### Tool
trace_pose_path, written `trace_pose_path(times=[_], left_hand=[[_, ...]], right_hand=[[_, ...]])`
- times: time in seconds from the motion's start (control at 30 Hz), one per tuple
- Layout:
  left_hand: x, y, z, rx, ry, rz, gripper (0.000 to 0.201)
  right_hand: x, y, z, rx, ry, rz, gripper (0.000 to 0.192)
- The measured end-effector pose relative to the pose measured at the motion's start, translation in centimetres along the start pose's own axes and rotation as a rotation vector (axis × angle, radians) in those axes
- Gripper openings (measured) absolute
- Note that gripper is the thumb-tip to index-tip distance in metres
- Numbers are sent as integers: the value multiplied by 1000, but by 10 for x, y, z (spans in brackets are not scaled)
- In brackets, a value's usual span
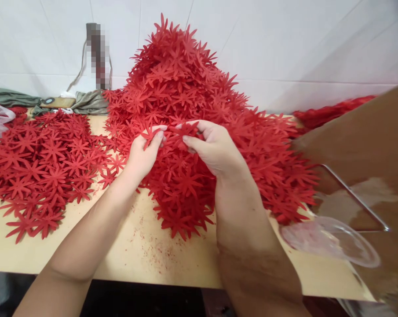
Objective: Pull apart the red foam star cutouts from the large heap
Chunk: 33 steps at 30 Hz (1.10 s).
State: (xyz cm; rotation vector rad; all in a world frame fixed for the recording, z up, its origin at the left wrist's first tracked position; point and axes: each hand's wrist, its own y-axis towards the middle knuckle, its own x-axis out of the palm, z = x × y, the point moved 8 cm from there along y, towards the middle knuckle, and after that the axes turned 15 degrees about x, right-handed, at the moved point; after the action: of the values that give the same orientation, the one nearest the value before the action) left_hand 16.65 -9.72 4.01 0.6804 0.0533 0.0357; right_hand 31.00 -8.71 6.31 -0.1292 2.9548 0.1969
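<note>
No legible text, labels or numbers.
No writing, brand, numeral or sign can be read on any surface shown; one object against the wall [98,55] is blurred out, so any marking it may bear cannot be told.

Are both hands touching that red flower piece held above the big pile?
Touching. The head view shows the left hand and right hand each pinching the red flower cutout between fingertips, above the big pile.
</note>
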Motion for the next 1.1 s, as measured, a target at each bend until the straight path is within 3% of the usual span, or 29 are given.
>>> trace_pose_path(times=[0.17, 0.3, 0.43, 0.53, 0.67, 0.77, 0.93, 1.1], left_hand=[[6, -2, -1, -58, -149, 33, 25], [6, -5, 0, -105, -192, 67, 22], [14, -7, 8, -128, -239, 12, 19], [12, -7, 10, -129, -244, 40, 14], [-1, -8, 0, -245, -224, 180, 12], [-7, -9, -5, -319, -198, 223, 10], [-2, -6, 1, -231, -241, 158, 12], [-2, -6, 2, -188, -176, 155, 9]], right_hand=[[13, -4, -3, -38, -89, -24, 11], [11, -7, -5, -61, -163, 89, 11], [4, -10, -8, -83, -251, 201, 17], [9, -9, -9, -93, -237, 133, 23], [20, -7, -7, -63, -179, -56, 28], [14, -6, -7, -44, -159, -10, 20], [9, -7, -7, -52, -183, 66, 10], [6, -8, -12, -65, -185, 75, 20]])
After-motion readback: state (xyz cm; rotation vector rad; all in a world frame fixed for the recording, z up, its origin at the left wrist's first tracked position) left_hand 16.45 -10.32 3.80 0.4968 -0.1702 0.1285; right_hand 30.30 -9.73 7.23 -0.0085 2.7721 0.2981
